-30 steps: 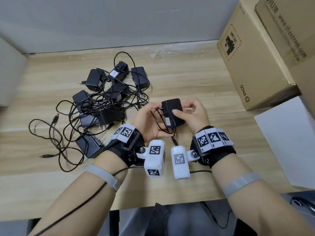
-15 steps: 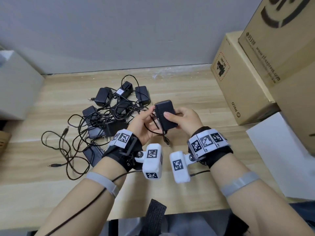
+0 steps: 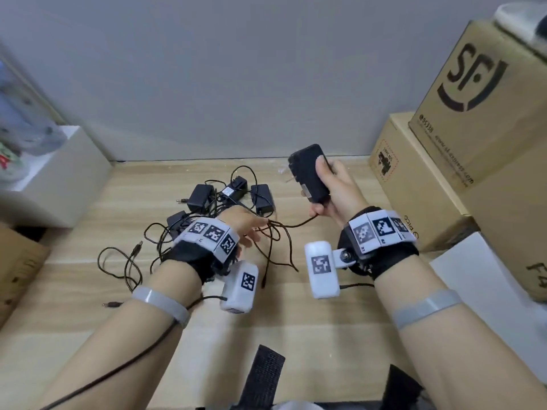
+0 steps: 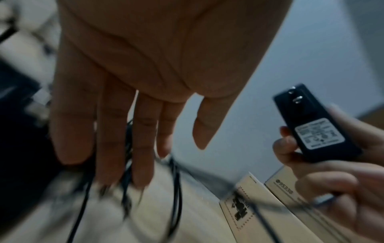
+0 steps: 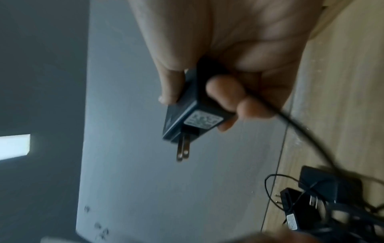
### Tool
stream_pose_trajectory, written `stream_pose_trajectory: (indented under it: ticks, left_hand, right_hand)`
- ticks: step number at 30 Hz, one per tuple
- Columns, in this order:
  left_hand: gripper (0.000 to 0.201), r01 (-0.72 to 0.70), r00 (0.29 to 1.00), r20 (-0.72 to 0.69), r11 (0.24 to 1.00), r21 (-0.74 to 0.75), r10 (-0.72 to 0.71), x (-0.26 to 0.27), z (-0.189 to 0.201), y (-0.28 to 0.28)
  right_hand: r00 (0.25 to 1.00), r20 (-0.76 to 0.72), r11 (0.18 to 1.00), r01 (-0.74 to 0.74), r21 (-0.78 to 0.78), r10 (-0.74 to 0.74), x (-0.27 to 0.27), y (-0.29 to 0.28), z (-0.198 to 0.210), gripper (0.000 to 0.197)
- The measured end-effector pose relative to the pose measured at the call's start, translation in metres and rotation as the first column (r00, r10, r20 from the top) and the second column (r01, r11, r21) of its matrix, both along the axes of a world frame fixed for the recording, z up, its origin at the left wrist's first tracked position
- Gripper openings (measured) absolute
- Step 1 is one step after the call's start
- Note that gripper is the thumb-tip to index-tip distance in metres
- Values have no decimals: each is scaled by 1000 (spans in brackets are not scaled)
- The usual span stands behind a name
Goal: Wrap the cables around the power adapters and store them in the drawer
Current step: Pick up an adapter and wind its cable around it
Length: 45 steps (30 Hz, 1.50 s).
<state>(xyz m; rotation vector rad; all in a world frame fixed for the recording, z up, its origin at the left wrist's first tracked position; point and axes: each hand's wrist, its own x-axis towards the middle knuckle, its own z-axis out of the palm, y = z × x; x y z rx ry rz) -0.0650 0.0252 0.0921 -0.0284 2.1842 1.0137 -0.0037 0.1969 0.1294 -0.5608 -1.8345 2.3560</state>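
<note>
My right hand [image 3: 336, 187] grips a black power adapter [image 3: 307, 173] and holds it up above the wooden desk [image 3: 296, 315], prongs pointing away. The right wrist view shows the fingers curled round the adapter [image 5: 195, 113]; it also appears in the left wrist view [image 4: 318, 131]. Its thin cable [image 3: 296, 224] trails down and left to my left hand [image 3: 250, 227]. That hand hovers low over the desk with straight fingers [image 4: 141, 139], and loose cable loops [image 3: 278, 253] run past the fingertips. A tangled pile of several black adapters [image 3: 204, 195] lies behind it.
Stacked cardboard boxes [image 3: 414, 187] and a larger one [image 3: 488, 99] stand at the right. A white sheet [image 3: 473, 276] lies below them. A white box [image 3: 59, 176] and a cardboard edge [image 3: 17, 261] stand at the left. A grey wall closes the back.
My right hand has lifted the adapter up and to the right. My left hand has let go of the adapter and dropped to the left, with the cable now stretched out between them.
</note>
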Motion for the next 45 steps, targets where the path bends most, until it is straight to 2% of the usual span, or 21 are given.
stream_pose_trajectory:
  ticks: [1,2,3,4,6,8,11,13,15,18,20,23,26,28,30,32,34,38,40,43,45]
  left_hand:
    - [15,29,988,-150,998,-47,-36,-6,8,0]
    - [9,42,963,-266,999,-16,-44,-12,15,-2]
    - [17,59,943,-332,995,86,-27,-17,24,-3]
    - [32,83,939,-343,970,229,1,-18,35,-3]
    - [56,153,956,-295,870,469,-9,-14,57,-5]
    - [62,220,962,-256,810,543,-89,-10,70,-5]
    - [57,217,976,-134,805,552,-171,-5,67,0]
    - [38,202,979,-123,839,504,-162,-1,62,7]
    - [21,155,988,-105,836,527,-117,6,62,11]
    - [36,75,997,-59,809,582,-50,6,58,14]
    - [37,36,999,-39,768,639,-14,7,58,16]
    - [37,-52,998,25,657,752,51,5,59,16]
    - [64,-131,991,107,436,890,81,-1,63,12]
    - [53,-201,978,175,281,938,116,-4,69,11]
    - [33,-272,955,235,216,938,183,-5,72,12]
    - [31,-288,948,240,245,926,209,-6,70,13]
    - [34,-296,953,259,312,903,156,-5,67,15]
    - [44,-297,944,329,409,863,-8,4,61,24]
    - [49,-267,939,335,454,850,-75,8,62,31]
    - [50,-219,934,330,514,829,-135,10,62,36]
    - [51,-198,930,332,549,812,-156,10,59,38]
  right_hand:
    - [1000,13,994,-17,108,16,-2,-2,2,28]
    - [999,29,977,-37,208,32,-3,-3,3,26]
    - [998,46,954,-60,295,49,-4,-4,3,27]
    - [996,61,929,-85,360,68,-4,-6,4,28]
    - [992,69,882,-127,455,107,-6,-10,5,24]
    - [991,51,859,-136,494,127,-7,-14,9,20]
    - [990,23,866,-132,483,138,-8,-16,17,11]
    - [991,-16,893,-114,435,134,-8,-16,24,7]
    - [991,-69,929,-85,361,117,-8,-14,30,11]
    - [983,-164,978,-45,204,80,-6,-11,36,9]
    - [976,-209,988,-23,152,55,-5,-9,36,8]
    - [969,-243,992,-24,125,54,-4,-4,24,8]
    - [987,-151,982,-27,185,56,1,4,-3,12]
    - [996,-86,976,-15,219,35,4,10,-24,18]
    - [1000,-23,971,4,239,2,5,16,-39,21]
    - [999,8,971,38,236,-41,5,21,-41,25]
    - [999,-8,970,47,237,-46,3,22,-30,30]
    - [994,-11,914,-97,395,110,-9,10,-3,44]
    - [992,-1,898,-111,427,123,-15,0,4,35]
    - [993,-82,951,-53,306,82,-19,-10,14,15]
    - [986,-162,970,-7,245,48,-19,-9,19,22]
